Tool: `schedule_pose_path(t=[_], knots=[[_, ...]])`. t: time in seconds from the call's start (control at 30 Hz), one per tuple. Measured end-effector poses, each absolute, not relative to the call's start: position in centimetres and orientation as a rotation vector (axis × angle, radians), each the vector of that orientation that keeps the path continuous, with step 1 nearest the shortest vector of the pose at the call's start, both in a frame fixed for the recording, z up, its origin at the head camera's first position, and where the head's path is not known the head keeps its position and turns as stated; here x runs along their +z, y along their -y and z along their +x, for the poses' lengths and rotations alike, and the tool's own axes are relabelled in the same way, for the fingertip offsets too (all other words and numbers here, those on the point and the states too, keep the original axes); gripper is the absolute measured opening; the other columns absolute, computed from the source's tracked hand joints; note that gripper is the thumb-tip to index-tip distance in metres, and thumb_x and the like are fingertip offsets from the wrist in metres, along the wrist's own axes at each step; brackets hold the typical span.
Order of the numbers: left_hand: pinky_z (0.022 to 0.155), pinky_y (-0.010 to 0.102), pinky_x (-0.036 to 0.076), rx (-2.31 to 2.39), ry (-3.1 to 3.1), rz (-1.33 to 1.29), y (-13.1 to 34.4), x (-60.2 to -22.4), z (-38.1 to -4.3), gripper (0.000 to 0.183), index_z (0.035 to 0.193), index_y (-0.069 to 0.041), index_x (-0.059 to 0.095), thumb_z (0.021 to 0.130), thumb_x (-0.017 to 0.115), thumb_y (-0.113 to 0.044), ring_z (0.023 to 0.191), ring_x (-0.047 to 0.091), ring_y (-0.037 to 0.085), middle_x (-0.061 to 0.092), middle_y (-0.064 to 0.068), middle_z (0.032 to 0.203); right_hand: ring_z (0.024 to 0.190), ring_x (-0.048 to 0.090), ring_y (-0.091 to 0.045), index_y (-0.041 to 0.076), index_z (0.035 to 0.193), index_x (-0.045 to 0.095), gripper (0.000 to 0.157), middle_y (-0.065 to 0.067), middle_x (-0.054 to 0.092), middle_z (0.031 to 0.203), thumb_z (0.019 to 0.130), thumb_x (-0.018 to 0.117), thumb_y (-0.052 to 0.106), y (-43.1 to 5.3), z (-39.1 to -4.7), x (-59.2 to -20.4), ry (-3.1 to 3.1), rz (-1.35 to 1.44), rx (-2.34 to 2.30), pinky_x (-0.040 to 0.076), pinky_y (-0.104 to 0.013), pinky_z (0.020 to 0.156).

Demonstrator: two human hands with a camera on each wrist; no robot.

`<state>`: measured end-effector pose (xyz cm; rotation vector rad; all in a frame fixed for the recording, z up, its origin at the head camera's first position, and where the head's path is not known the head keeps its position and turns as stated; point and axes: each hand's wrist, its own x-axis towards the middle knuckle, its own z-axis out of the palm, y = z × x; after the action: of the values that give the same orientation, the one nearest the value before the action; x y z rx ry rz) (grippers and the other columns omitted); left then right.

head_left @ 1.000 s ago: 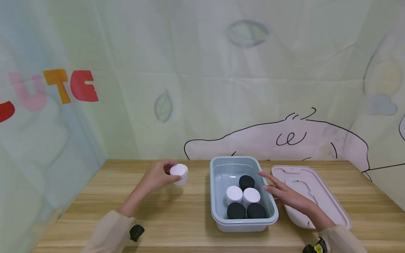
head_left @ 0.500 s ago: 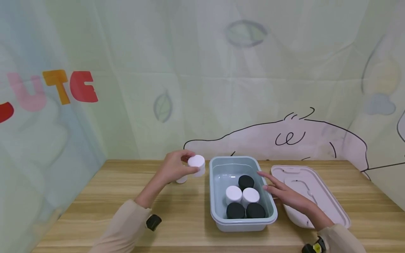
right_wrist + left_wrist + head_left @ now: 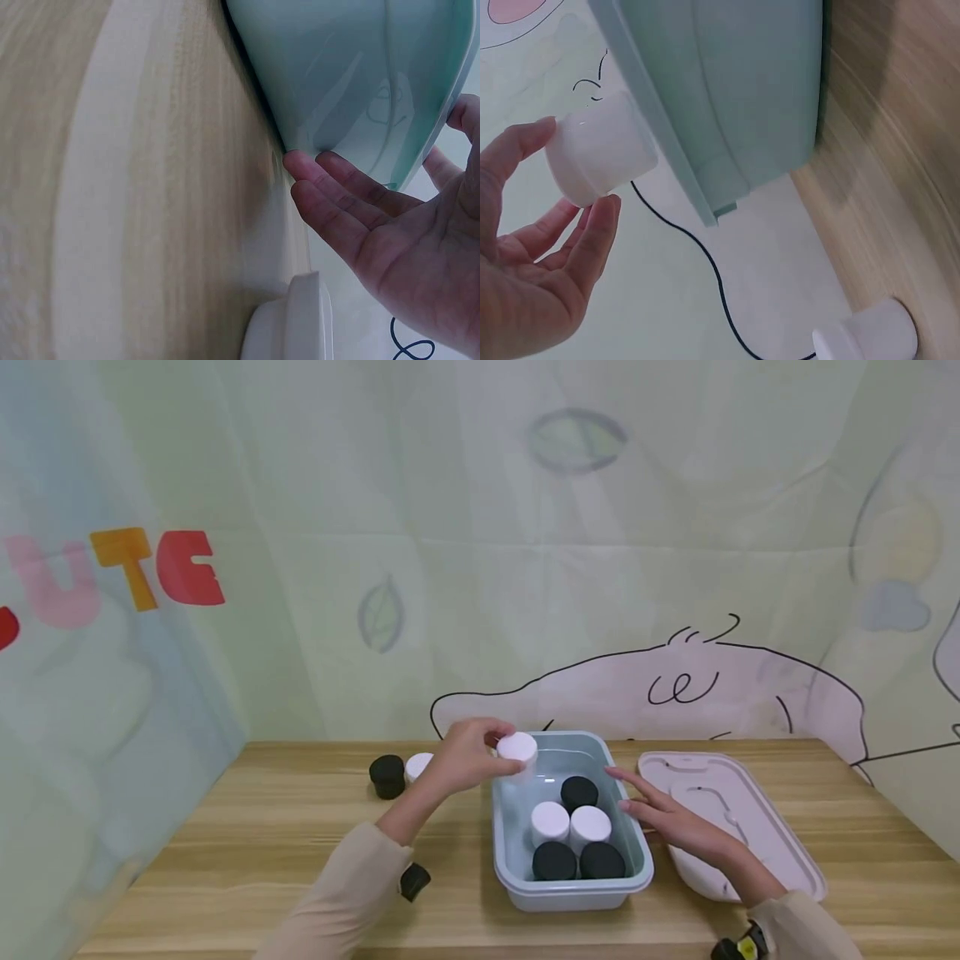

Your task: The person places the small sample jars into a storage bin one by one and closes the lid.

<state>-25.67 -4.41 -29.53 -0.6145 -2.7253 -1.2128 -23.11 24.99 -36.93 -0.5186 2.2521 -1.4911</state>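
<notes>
My left hand (image 3: 470, 755) pinches a small white lidded jar (image 3: 517, 750) between thumb and fingers, over the left rim of a pale blue plastic box (image 3: 501, 843). The left wrist view shows the same white jar (image 3: 604, 150) held beside the box's outer wall (image 3: 757, 90). Inside the box stand two white jars (image 3: 550, 823) and several black-lidded ones (image 3: 579, 794), grouped toward the near end. With extended fingers my right hand (image 3: 678, 821) touches the box's right side; in the right wrist view its fingertips (image 3: 300, 163) lie by the lower wall.
Left of the box on the wooden table (image 3: 225, 852) stand a black jar (image 3: 387, 776) and a white jar (image 3: 418, 765), partly behind my left hand. A pale lid (image 3: 750, 827) lies to the right, partly under my right forearm. A printed cloth (image 3: 480, 543) hangs behind.
My left hand has carried the white jar rightward, from over the table to the box's left rim, uncovering the black and white jars on the table. My right hand stays at the box.
</notes>
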Motion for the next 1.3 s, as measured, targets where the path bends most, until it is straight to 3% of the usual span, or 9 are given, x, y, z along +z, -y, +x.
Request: schedule_pose_path(t=[0.43,0.6,0.7,1.0,1.3], knots=[[0.068,0.024,0.047,-1.072,2.845,-0.728,1.9,-31.9,-27.2,0.04,0.105,-0.002,0.067,0.072,0.077,-0.02,0.079,0.054,0.015,0.066,0.007,0.096,0.118,0.043,-0.037,0.018,0.147,0.01,0.057,-0.029,0.014,0.145,0.098,0.038,0.031,-25.0,-23.2,-37.0,-2.248,-0.513,-1.494,0.047,-0.048,0.085],[0.057,0.019,0.035,-0.903,2.863,-0.817,1.0,-32.4,-27.4,0.024,0.084,-0.002,0.068,0.071,0.077,-0.019,0.065,0.045,0.012,0.056,0.001,0.069,0.119,0.042,-0.037,0.018,0.147,0.01,0.058,-0.029,0.014,0.145,0.098,0.038,0.031,-24.9,-23.2,-37.0,-2.249,-0.504,-1.495,0.047,-0.048,0.085],[0.054,0.019,0.029,-0.805,2.843,-0.871,0.5,-32.6,-27.4,0.022,0.076,-0.001,0.064,0.069,0.078,-0.017,0.061,0.039,0.011,0.047,-0.001,0.063,0.119,0.042,-0.037,0.017,0.147,0.009,0.058,-0.029,0.015,0.145,0.098,0.038,0.031,-24.9,-23.1,-37.0,-2.25,-0.503,-1.495,0.047,-0.048,0.086],[0.053,0.019,0.033,-0.574,2.84,-0.887,0.0,-33.4,-27.6,0.022,0.082,-0.003,0.068,0.069,0.078,-0.017,0.059,0.04,0.011,0.058,0.001,0.065,0.117,0.044,-0.035,0.017,0.147,0.01,0.058,-0.03,0.017,0.144,0.098,0.038,0.031,-24.9,-23.2,-37.1,-2.246,-0.513,-1.503,0.047,-0.048,0.085],[0.052,0.021,0.036,-0.393,2.891,-0.839,-0.6,-33.9,-27.3,0.017,0.075,-0.006,0.065,0.073,0.076,-0.018,0.058,0.043,0.011,0.057,0.0,0.065,0.119,0.042,-0.036,0.017,0.147,0.01,0.058,-0.029,0.015,0.145,0.098,0.038,0.03,-24.9,-23.1,-37.0,-2.247,-0.511,-1.502,0.047,-0.047,0.086]])
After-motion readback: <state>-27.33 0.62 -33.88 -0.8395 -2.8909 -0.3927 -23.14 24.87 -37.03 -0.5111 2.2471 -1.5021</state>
